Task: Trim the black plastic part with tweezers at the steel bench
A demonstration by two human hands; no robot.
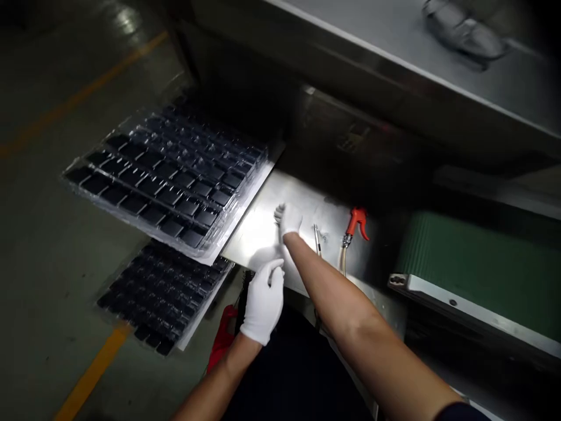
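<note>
Watching the head cam here: both hands are in white gloves over a shiny steel desk (263,228). The right hand (287,219) is stretched out flat-ish on the metal, fingers loosely curled, nothing in it as far as I can see. The left hand (263,301) hangs closer to the body, fingers bent toward the right wrist. It might be tugging at the glove cuff, but the glare off the steel washes that spot out, so I can't tell if it's actually pinching anything.

If I were steering this, I'd keep the right palm low and flat on the plate and slide, not lift, since the overhanging housing (394,64) above eats most of the headroom.

Edges to watch: the stacked clear tray (175,175) full of dark parts sits just left of the right hand, with its corner hanging over the desk edge, and a second tray (162,295) lies lower down below it. A careless elbow swing to the left would clip that stack. To the right there's a thin metal tool (317,238) lying near the right hand, then a red air gun (357,223) on its hose, then the green conveyor belt (477,275). The open room is really just the bright patch between tray and tool, so keep moves short.
</note>
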